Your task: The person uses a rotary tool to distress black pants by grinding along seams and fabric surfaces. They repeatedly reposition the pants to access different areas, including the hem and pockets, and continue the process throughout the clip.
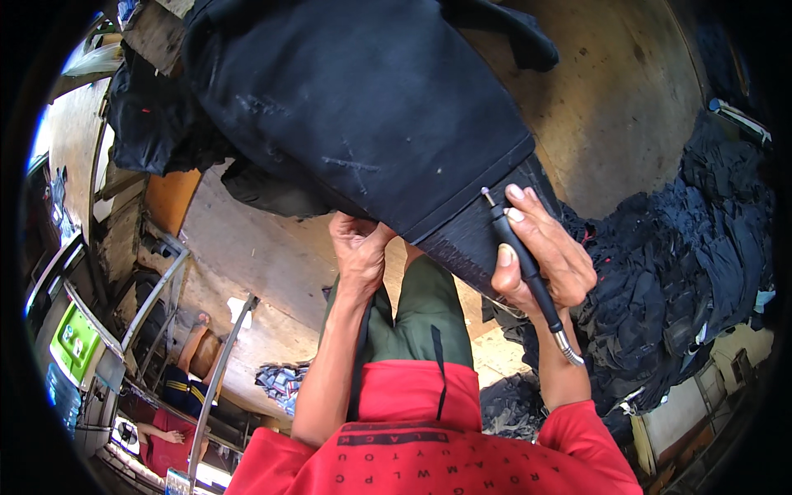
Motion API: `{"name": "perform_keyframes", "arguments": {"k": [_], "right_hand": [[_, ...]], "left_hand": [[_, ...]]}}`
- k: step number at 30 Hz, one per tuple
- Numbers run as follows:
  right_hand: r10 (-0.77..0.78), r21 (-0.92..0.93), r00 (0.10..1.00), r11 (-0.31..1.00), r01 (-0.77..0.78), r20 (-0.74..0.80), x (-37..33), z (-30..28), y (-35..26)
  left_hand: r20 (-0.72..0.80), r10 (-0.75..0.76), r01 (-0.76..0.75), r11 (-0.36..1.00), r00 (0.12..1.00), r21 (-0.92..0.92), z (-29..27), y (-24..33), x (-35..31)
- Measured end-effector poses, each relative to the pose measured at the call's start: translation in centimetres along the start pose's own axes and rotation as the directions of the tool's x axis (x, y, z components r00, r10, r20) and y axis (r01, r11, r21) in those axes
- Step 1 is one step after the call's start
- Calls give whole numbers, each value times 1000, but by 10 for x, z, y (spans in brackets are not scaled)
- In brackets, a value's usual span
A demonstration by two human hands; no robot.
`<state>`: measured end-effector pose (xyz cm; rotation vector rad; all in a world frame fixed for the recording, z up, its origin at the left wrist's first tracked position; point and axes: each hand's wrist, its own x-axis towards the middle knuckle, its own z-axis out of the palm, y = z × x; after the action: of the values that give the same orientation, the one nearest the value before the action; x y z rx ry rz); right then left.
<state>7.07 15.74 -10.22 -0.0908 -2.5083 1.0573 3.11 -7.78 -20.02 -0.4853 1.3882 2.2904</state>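
Observation:
Black trousers [355, 91] lie spread in front of me, with pale scuffed patches on the cloth. A black board [470, 239] sticks out from the garment's near end. My right hand [553, 247] is closed around a slim black rotary tool handpiece [525, 262]. Its short metal tip lies just over the cloth by the seam, and I cannot tell whether it touches. A metal spring sleeve leads off its rear end. At the garment's near left edge, my left hand [359, 252] is closed on the cloth, its fingertips partly hidden beneath.
A large heap of dark garments [652, 264] fills the right side. Plywood [610, 107] lies beyond the trousers. To the left are metal frames [157, 289], a green plastic piece [74, 334] and a bundle of plaid cloth [282, 384]. Another person [165, 437] sits at the lower left.

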Motion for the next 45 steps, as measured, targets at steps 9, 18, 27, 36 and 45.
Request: {"name": "perform_keyframes", "arguments": {"k": [9,18,27,36,45], "right_hand": [[42,-37,998,998,-44,-42,2,0,1],[90,-89,993,991,-96,-70,2,-2,1],[157,-120,983,979,-168,-98,5,-2,-2],[108,-99,991,988,-116,-81,4,-2,-2],[68,-66,997,995,-71,-36,1,-2,-2]], "left_hand": [[10,16,-16,997,1000,73,0,-1,0],[17,-5,4,1000,1000,19,0,0,0],[52,12,-13,1000,999,28,-1,1,-1],[43,4,-4,1000,999,-9,1,3,0],[28,31,-30,999,999,-42,1,-3,-1]]}}
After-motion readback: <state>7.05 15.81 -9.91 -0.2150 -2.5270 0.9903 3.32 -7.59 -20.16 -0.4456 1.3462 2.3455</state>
